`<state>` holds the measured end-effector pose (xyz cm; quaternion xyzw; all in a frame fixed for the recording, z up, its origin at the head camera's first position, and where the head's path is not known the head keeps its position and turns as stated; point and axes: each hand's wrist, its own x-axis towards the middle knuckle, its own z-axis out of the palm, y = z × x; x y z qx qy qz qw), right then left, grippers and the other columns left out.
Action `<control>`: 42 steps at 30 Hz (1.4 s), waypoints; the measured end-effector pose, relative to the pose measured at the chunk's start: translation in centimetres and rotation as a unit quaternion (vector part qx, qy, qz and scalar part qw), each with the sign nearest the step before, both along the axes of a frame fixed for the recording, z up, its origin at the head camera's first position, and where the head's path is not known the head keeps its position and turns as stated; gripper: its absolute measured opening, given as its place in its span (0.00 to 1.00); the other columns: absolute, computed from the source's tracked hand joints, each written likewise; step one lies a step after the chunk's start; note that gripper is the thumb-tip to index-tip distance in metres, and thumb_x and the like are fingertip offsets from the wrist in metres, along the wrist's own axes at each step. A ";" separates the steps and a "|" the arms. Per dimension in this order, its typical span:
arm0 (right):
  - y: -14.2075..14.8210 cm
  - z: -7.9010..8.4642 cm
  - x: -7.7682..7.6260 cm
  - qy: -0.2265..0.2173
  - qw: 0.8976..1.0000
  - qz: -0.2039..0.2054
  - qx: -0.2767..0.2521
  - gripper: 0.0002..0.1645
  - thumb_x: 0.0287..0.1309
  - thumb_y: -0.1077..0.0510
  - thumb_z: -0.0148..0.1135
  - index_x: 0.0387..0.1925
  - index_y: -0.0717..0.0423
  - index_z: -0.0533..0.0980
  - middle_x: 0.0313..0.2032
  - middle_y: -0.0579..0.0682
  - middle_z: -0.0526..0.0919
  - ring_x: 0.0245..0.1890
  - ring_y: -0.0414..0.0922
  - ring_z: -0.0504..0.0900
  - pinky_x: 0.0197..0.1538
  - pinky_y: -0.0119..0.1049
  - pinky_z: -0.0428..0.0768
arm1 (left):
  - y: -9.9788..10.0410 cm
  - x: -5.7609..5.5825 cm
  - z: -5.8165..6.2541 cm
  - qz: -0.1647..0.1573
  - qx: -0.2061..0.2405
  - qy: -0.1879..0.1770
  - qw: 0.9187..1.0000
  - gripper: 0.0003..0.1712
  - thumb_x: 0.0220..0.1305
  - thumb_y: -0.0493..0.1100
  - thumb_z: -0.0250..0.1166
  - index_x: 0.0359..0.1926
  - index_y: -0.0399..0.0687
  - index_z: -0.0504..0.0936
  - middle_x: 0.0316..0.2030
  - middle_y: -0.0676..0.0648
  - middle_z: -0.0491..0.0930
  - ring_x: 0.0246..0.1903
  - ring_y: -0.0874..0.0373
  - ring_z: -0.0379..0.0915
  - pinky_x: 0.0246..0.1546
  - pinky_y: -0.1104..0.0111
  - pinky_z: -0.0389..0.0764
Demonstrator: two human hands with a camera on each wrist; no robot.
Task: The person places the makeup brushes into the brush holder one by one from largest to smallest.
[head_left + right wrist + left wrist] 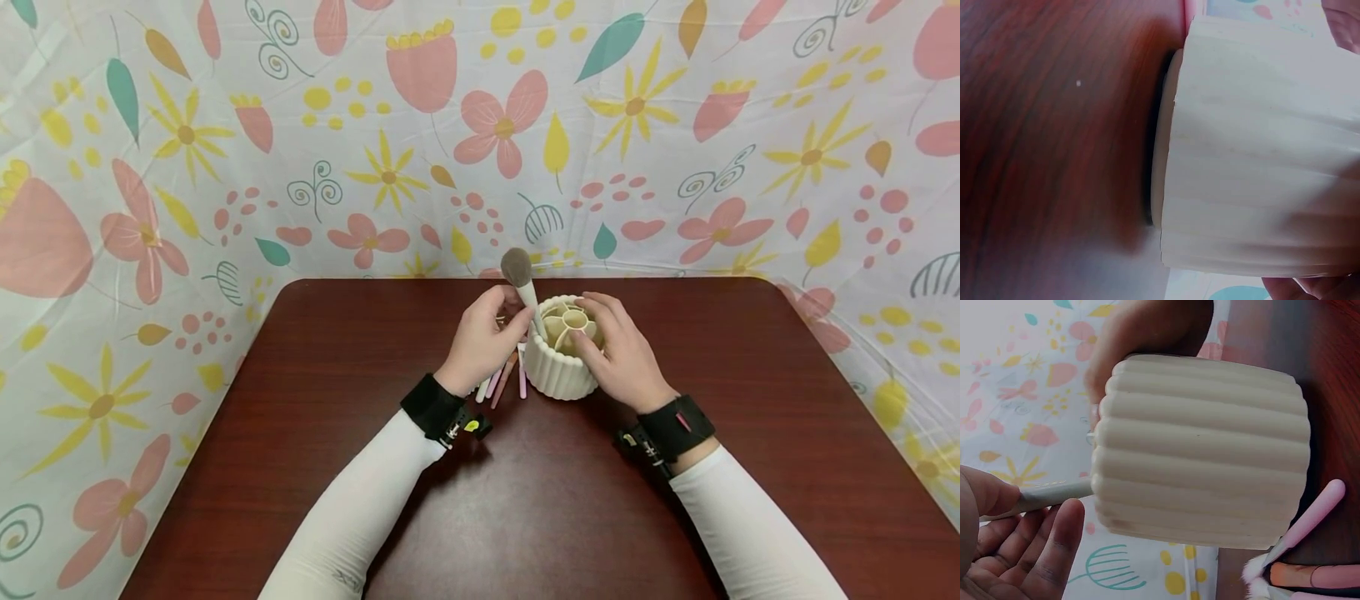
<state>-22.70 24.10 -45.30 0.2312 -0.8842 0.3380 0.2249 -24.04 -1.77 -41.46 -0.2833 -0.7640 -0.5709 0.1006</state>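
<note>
A large makeup brush (pixel 517 268) with a grey-brown head stands tilted, its handle end down in a cream ribbed brush holder (pixel 562 379). My left hand (pixel 483 337) pinches this brush; the left wrist view shows thumb and fingers about its pale handle (pixel 1057 495). On the other side, my right hand (pixel 628 354) grips the holder at its rim, thumb over the near edge of the divided top. Ribbed wall of the holder (pixel 1254 144) fills much of the right wrist view, where most of the right hand is hidden.
Several smaller brushes lie left of the holder, partly under my left hand, among them a pink-handled brush (pixel 1313 512) and an orange-and-pink brush (pixel 1297 575). The dark red-brown table (pixel 510 517) ends at a flower-patterned cloth (pixel 465 133) behind.
</note>
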 end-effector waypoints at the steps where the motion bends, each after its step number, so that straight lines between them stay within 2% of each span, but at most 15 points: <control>1: 0.0 0.0 0.0 0.001 1.000 0.001 0.000 0.30 0.79 0.52 0.65 0.74 0.62 0.75 0.75 0.61 0.73 0.74 0.61 0.74 0.67 0.64 0.76 | 0.0 0.0 -0.1 0.004 -0.012 0.006 1.000 0.09 0.83 0.38 0.66 0.57 0.41 0.82 0.47 0.45 0.83 0.43 0.53 0.84 0.42 0.66 0.86; 7: 0.0 0.0 -0.1 0.010 1.000 0.004 -0.001 0.30 0.79 0.53 0.65 0.74 0.63 0.75 0.75 0.62 0.73 0.73 0.61 0.75 0.67 0.64 0.76 | 0.4 0.1 -0.3 0.014 -0.066 0.010 0.998 0.11 0.83 0.41 0.67 0.58 0.42 0.83 0.49 0.47 0.84 0.45 0.53 0.83 0.46 0.68 0.82; 15: 0.1 -0.2 -0.1 0.009 1.000 0.005 0.000 0.30 0.81 0.53 0.64 0.74 0.64 0.75 0.75 0.63 0.72 0.72 0.62 0.76 0.65 0.64 0.77 | 0.7 0.3 -0.6 0.020 -0.105 0.033 0.994 0.12 0.82 0.43 0.68 0.59 0.42 0.84 0.50 0.46 0.85 0.38 0.56 0.79 0.43 0.67 0.79; 19: 0.0 -0.2 -0.2 0.009 1.000 0.004 0.001 0.30 0.81 0.52 0.63 0.74 0.64 0.74 0.75 0.63 0.72 0.71 0.62 0.76 0.65 0.64 0.77 | 0.7 0.3 -0.9 0.022 -0.120 0.044 0.992 0.11 0.82 0.43 0.68 0.57 0.44 0.85 0.50 0.47 0.84 0.41 0.57 0.80 0.45 0.68 0.80; 25: 0.0 -0.2 -0.2 0.011 1.000 0.005 0.000 0.30 0.81 0.52 0.64 0.74 0.63 0.75 0.75 0.62 0.72 0.73 0.61 0.75 0.66 0.64 0.76 | 0.8 0.1 -1.2 0.015 -0.118 0.051 0.992 0.09 0.81 0.41 0.69 0.56 0.43 0.85 0.48 0.47 0.84 0.48 0.53 0.82 0.48 0.63 0.85; 29: 0.0 -0.2 -0.2 0.012 1.000 0.006 -0.002 0.30 0.80 0.53 0.64 0.74 0.63 0.75 0.75 0.63 0.73 0.73 0.61 0.75 0.66 0.63 0.76 | 0.9 0.1 -1.2 0.010 -0.112 0.049 0.992 0.09 0.80 0.40 0.70 0.55 0.42 0.85 0.47 0.47 0.84 0.49 0.53 0.82 0.48 0.57 0.87; 32: 0.0 -0.2 -0.2 0.013 1.000 0.006 -0.001 0.30 0.80 0.53 0.64 0.74 0.63 0.75 0.75 0.63 0.73 0.72 0.61 0.75 0.66 0.64 0.76 | 0.8 0.1 -1.3 0.006 -0.110 0.050 0.993 0.09 0.79 0.39 0.70 0.55 0.41 0.85 0.46 0.46 0.84 0.49 0.53 0.81 0.49 0.56 0.87; 38: 0.0 -0.3 -0.2 0.014 1.000 0.006 -0.001 0.29 0.80 0.53 0.64 0.74 0.63 0.75 0.75 0.63 0.73 0.73 0.60 0.75 0.66 0.63 0.76 | 0.8 0.1 -1.4 0.007 -0.115 0.051 0.992 0.11 0.79 0.41 0.71 0.57 0.42 0.85 0.45 0.47 0.83 0.46 0.55 0.80 0.47 0.62 0.84; 42: 0.2 -0.4 -0.1 0.013 1.000 0.005 -0.001 0.29 0.80 0.53 0.63 0.74 0.63 0.75 0.75 0.62 0.73 0.73 0.61 0.75 0.66 0.64 0.76 | 0.7 0.2 -1.4 0.006 -0.111 0.034 0.993 0.16 0.79 0.42 0.71 0.62 0.42 0.85 0.46 0.46 0.82 0.45 0.56 0.80 0.46 0.67 0.81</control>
